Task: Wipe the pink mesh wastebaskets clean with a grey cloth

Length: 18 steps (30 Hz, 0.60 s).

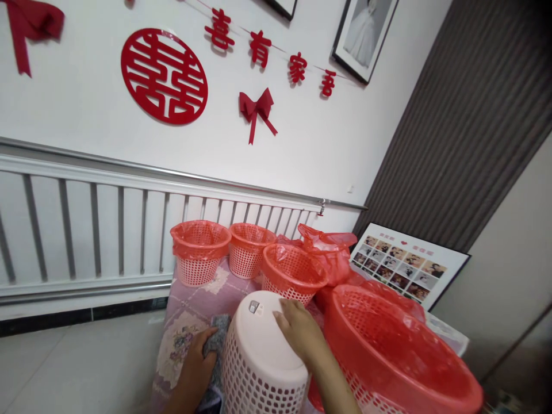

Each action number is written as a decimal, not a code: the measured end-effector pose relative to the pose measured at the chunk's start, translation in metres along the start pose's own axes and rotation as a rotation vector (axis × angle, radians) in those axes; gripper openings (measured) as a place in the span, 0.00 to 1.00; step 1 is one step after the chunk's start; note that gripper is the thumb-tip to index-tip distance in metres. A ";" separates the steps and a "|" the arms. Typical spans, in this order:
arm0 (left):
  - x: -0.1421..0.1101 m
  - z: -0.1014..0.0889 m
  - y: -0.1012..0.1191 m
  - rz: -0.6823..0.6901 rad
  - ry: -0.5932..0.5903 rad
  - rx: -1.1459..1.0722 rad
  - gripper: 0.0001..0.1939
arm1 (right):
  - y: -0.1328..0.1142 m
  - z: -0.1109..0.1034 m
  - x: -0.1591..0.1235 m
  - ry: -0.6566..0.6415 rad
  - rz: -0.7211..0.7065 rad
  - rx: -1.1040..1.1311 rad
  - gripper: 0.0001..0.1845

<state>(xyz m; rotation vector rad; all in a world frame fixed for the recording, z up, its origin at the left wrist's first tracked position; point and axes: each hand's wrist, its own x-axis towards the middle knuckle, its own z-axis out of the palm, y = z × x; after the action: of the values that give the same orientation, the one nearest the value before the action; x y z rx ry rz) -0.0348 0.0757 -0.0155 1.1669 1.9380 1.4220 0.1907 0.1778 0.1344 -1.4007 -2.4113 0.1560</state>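
Tally: 5 baskets point(197, 271) distinct; 2 hands, left hand point(194, 368) and right hand point(299, 329).
Baskets: 4 upright, red-lined, mid-frame to lower right; 1 upturned, bottom centre. Count under heaped red plastic point(334, 259), right of centre: cannot tell. Hanging characters point(260, 50), top: 4. Round emblem point(160, 77), upper left: 1. Framed wall pictures point(364, 37), top right: 2, both cropped. Photo board point(403, 264), right: 1.
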 end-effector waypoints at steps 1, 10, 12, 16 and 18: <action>0.002 -0.005 0.015 0.040 0.005 -0.021 0.28 | 0.000 0.000 0.000 0.002 -0.009 0.002 0.25; 0.024 -0.026 0.061 0.228 0.028 -0.082 0.27 | -0.003 -0.003 -0.001 -0.040 -0.103 0.096 0.27; 0.028 -0.019 0.042 0.199 0.025 -0.058 0.27 | -0.003 -0.003 0.000 -0.048 -0.113 0.117 0.27; 0.033 0.001 -0.009 0.109 0.004 0.010 0.27 | -0.004 -0.004 0.001 -0.052 -0.119 0.131 0.26; 0.032 0.009 -0.035 0.048 -0.009 0.057 0.27 | -0.005 -0.005 0.001 -0.045 -0.116 0.131 0.26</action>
<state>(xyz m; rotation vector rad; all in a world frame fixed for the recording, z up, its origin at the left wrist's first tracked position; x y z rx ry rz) -0.0569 0.1035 -0.0477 1.2520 1.9684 1.3916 0.1880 0.1755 0.1403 -1.2085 -2.4623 0.3136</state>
